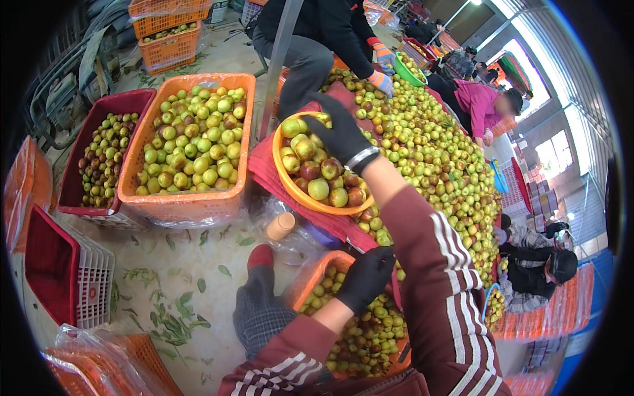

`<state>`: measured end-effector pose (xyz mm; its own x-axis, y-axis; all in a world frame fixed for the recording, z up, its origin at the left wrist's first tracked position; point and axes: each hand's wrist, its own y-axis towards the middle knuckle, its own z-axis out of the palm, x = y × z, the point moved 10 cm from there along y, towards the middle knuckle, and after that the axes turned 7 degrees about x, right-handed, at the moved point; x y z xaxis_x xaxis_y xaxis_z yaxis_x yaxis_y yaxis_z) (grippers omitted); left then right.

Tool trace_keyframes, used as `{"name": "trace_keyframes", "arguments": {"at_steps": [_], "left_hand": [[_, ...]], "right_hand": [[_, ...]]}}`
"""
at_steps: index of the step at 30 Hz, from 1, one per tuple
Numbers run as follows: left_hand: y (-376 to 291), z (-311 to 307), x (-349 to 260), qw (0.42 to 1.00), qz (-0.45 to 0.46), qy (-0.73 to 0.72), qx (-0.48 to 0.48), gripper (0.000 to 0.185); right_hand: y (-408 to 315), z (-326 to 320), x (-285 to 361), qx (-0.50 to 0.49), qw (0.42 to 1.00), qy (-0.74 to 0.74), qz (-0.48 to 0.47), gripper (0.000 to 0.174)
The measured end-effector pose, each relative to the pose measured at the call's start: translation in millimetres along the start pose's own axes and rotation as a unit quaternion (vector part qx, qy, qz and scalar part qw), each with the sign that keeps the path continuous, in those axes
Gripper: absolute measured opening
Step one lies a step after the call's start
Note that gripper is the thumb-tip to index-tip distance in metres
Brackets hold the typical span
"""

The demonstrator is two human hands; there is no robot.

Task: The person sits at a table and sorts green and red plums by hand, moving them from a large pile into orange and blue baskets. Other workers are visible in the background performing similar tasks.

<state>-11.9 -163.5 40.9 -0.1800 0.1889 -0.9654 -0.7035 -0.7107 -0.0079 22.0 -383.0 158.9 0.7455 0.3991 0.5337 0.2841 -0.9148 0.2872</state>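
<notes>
A round orange-yellow basket (324,212) holds green and reddish-brown jujubes (318,189) and rests at the edge of a large heap of the same fruit (436,163). My right hand (342,131), in a black glove, reaches over its far rim with thumb and fingers apart. Lower down, my left hand (365,279), also black-gloved, has its fingers curled beside the heap's near edge. Whether a jujube is inside those fingers is hidden. Beneath it stands an orange crate (339,258) of jujubes. Red cloth (309,205) lies under the basket.
To the left are a full orange crate (181,200) and a dark red-lined crate (106,104) of smaller fruit. A paper cup (281,226) stands by my shoe (261,257). Across the heap, a co-worker's striped gloves (381,81) touch fruit near a green basket (410,74). A metal post (282,59) rises nearby.
</notes>
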Motion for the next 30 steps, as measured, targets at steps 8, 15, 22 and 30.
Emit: {"name": "trace_keyframes", "arguments": {"at_steps": [8, 15, 22, 30], "left_hand": [[1, -6, -2, 0.998, 0.039, 0.035, -0.024, 0.022], [6, -24, 27, 0.987, 0.073, 0.131, -0.060, 0.019], [1, -19, 58, 0.957, 0.061, 0.282, -0.026, 0.020], [-25, 13, 101, 0.925, 0.090, 0.367, 0.035, 0.021]], "right_hand": [[-159, -165, 181, -0.365, 0.916, 0.069, -0.153, 0.047], [-316, -223, 293, -0.548, 0.763, -0.128, -0.317, 0.036], [-413, -259, 363, -0.516, 0.737, -0.106, -0.423, 0.037], [-515, -290, 416, -0.106, 0.647, 0.430, -0.621, 0.037]]}}
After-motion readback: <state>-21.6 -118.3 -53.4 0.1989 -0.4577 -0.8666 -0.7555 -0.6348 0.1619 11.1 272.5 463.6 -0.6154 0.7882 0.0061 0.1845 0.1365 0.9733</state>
